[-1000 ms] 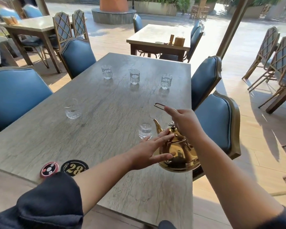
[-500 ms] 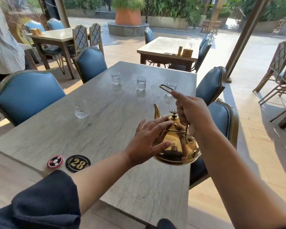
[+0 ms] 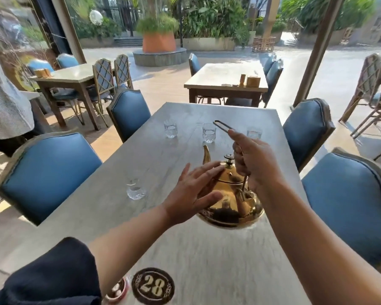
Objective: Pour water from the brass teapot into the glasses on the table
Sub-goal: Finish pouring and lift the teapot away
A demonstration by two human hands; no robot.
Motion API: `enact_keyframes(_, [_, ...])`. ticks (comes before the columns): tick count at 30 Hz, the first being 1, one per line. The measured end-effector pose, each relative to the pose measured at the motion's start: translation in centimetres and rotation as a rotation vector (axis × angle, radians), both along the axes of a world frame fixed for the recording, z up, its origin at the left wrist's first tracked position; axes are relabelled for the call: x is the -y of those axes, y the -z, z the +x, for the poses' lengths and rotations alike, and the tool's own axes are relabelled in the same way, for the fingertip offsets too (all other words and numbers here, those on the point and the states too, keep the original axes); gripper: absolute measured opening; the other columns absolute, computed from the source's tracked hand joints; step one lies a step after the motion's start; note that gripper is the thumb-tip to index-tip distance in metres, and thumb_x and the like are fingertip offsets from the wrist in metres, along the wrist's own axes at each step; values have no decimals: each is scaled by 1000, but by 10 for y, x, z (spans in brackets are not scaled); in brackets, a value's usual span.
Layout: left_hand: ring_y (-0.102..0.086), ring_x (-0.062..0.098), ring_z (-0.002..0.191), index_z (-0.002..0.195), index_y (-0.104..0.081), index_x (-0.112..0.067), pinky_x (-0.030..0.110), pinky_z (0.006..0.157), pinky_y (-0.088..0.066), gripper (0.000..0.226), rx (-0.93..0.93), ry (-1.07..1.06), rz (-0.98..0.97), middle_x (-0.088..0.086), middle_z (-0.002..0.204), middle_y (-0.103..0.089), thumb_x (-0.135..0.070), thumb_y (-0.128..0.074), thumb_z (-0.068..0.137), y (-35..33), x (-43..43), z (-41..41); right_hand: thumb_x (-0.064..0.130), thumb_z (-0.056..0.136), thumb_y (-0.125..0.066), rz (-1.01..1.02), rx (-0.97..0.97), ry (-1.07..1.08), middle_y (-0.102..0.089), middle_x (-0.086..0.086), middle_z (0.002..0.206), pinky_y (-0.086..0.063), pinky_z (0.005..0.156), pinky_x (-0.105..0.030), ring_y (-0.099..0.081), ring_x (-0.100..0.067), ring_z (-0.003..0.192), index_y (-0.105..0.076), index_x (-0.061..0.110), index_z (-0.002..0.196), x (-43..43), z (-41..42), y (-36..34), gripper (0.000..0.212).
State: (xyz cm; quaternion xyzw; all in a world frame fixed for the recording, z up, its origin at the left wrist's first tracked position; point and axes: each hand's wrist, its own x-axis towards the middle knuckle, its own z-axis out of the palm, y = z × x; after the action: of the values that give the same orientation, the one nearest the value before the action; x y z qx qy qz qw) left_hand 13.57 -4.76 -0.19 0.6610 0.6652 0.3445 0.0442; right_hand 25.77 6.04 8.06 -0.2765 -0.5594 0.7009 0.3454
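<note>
In the head view, the brass teapot (image 3: 227,194) sits upright near the right edge of the grey worktop (image 3: 154,164), its spout (image 3: 206,154) pointing away from the person; whether its base rests on the surface or hangs just above cannot be told. The right hand (image 3: 254,159) has its grip closed around the thin wire handle (image 3: 223,125), whose far loop sticks out past the fingers while the middle stretch is hidden inside the fist. The left hand (image 3: 193,192) lies open and flat, fingers spread against the pot's left shoulder and lid, covering part of the body. Three glasses stand in a row at the far end: the left glass (image 3: 170,129), the middle glass (image 3: 209,133), and the right glass (image 3: 254,133), which is partly hidden behind the right hand. A nearer glass (image 3: 136,188) stands left of the teapot, blurred. A round disc marked 28 (image 3: 152,285) lies at the near edge, beside another disc (image 3: 117,292) half hidden by the dark sleeve (image 3: 46,274).
</note>
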Motion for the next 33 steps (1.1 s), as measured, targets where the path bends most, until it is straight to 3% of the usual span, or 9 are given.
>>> enact_keyframes(3, [17,-15,134,146,-6,-42,17,105,24,61,-86,54,-201,-24,153,5,-52,-35,94,6,-5,-51,30,88,-60,20,-29,94,-35,7,40,-24,34,-17,-27,-6,33,-46,16,52,2,-46,13,41])
enact_keyframes(6, [28,-16,128,143,4,-44,26,107,23,62,-122,63,-324,-23,150,15,-58,-29,92,11,-17,-90,30,87,-63,43,-60,193,-36,6,40,-26,34,-19,-29,-7,33,-44,15,51,-2,-85,31,43])
enact_keyframes(12, [9,1,141,149,-5,-32,39,116,7,64,-139,59,-420,-12,157,4,-57,-26,94,24,-59,-143,27,87,-65,11,-96,353,-33,5,39,-25,34,-21,-28,-7,32,-42,18,47,-29,-150,71,47])
enact_keyframes(17, [-1,7,145,148,-6,-35,46,116,1,62,-51,48,-474,-13,158,1,-59,-19,93,45,-100,-171,24,89,-63,11,-108,434,-34,9,34,-28,37,-22,-30,-7,31,-42,19,43,-57,-189,96,50])
enact_keyframes(23, [-3,6,144,149,-7,-34,44,116,1,62,16,61,-494,-12,158,0,-57,-21,93,67,-135,-195,26,88,-63,17,-97,459,-33,7,37,-24,39,-26,-28,-9,35,-39,21,42,-92,-217,122,52])
enact_keyframes(33, [1,6,144,149,-7,-31,41,116,4,62,18,97,-499,-10,158,0,-56,-20,94,93,-149,-216,24,89,-62,64,-36,515,-38,10,35,-31,39,-22,-34,-8,34,-42,16,46,-102,-235,149,49])
